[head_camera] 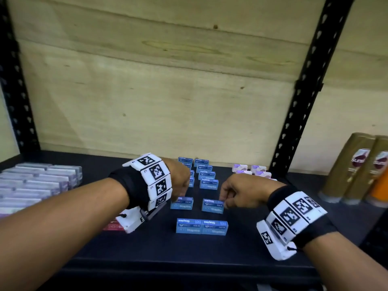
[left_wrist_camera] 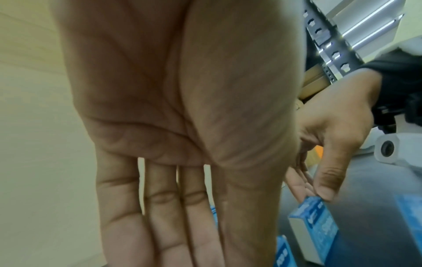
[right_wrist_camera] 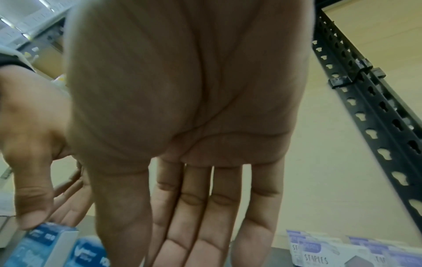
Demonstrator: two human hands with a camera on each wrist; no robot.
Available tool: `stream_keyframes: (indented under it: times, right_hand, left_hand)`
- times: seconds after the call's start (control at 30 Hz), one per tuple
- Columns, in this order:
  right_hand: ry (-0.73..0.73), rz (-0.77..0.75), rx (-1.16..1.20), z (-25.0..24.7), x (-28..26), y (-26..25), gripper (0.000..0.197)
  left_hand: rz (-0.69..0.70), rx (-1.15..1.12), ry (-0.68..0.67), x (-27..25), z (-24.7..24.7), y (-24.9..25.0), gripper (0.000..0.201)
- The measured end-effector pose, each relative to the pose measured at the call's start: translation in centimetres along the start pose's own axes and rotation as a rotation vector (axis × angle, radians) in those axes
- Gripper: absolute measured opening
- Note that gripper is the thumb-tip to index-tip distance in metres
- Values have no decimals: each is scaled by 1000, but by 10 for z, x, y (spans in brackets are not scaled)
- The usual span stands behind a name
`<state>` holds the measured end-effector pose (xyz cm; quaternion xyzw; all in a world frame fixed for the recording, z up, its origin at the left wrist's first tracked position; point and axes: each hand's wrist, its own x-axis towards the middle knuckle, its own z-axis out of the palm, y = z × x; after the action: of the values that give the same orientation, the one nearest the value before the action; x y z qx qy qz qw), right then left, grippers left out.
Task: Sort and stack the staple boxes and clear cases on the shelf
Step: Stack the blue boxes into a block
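Two hands reach over a dark shelf [head_camera: 147,248]. The staple boxes are small, blue, w/ white ends and the word "Staples" on the front. Most stand in two rows going back, near the middle of the shelf. Two more sit side by side, touching, at the front [head_camera: 202,226].

The left hand [head_camera: 178,178] is on one blue box [head_camera: 181,203]. In the right wrist view its thumb and fingers pinch the top of that box, so it's holding it. The right hand [head_camera: 237,191] is on the next blue box [head_camera: 212,206], just beside the first w/ a gap between. In the left wrist view its thumb and fingers pinch the top edge of this box too.

The clear cases [head_camera: 35,181] are pale and see-through, packed close in rows at the far left of the shelf. Some white and purple staple boxes [head_camera: 252,170] sit at the back right, behind the right hand. A red box [head_camera: 114,226] peeks out under the left wrist. Gold cans [head_camera: 354,166] stand on the next shelf to the right.
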<state>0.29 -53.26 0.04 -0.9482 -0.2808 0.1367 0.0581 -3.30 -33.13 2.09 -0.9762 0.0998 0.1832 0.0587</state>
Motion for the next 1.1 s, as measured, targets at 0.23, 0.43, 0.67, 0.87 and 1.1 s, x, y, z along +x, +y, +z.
stream_keyframes:
  times: [0.23, 0.43, 0.67, 0.87, 1.1]
  right_hand:
    - [-61, -9, 39, 6, -28, -3, 13]
    - [-85, -7, 20, 6, -41, -11, 16]
    - [-153, 30, 62, 3, -51, -19, 38]
    - [-127, 5, -58, 13, -48, -34, 49]
    - [-92, -22, -123, 24, -37, -44, 39]
  left_hand:
    - [63, -130, -65, -24, 11, -10, 25]
    - [105, -199, -98, -37, 15, -12, 23]
    - [119, -169, -146, -48, 18, -9, 59]
    - [86, -161, -105, -43, 32, 2, 56]
    - [81, -154, -36, -38, 39, 10, 43]
